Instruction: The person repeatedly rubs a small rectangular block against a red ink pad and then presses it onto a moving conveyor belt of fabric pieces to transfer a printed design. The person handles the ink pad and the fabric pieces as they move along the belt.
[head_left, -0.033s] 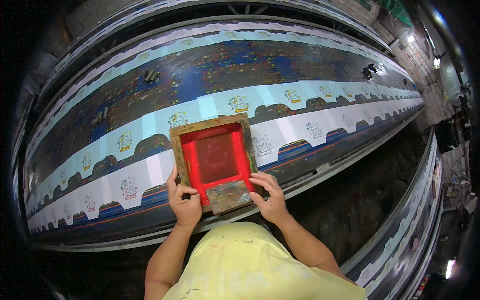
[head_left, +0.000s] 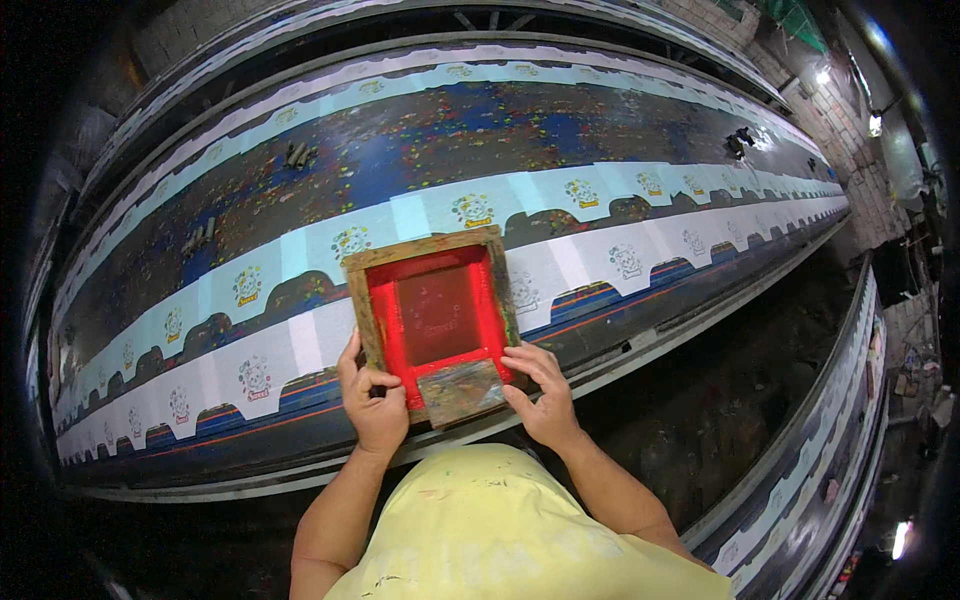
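Both my hands hold a wooden-sided screen printing frame (head_left: 422, 246) over the near row of white fabric pieces (head_left: 315, 345). My left hand (head_left: 375, 405) grips its near left corner, thumb and fingers bent around the edge. At the near right corner, my right hand (head_left: 540, 395) has its fingers on the side rail and its thumb by the near edge. Red ink coats the inner walls, around a darker mesh panel (head_left: 438, 315) with a faint design. A stained, greyish flat piece (head_left: 460, 392) lies across the frame's near end; I cannot tell whether it is a squeegee.
A long printing table runs left to right, its dark top (head_left: 420, 140) specked with paint. Pale blue fabric pieces (head_left: 410, 215) with printed cartoon designs lie beyond the frame. Small dark objects (head_left: 738, 142) rest at the far right. Another fabric-laden table (head_left: 800, 490) stands at lower right.
The frame and both my hands sit very slightly farther right in the view. My grip looks the same.
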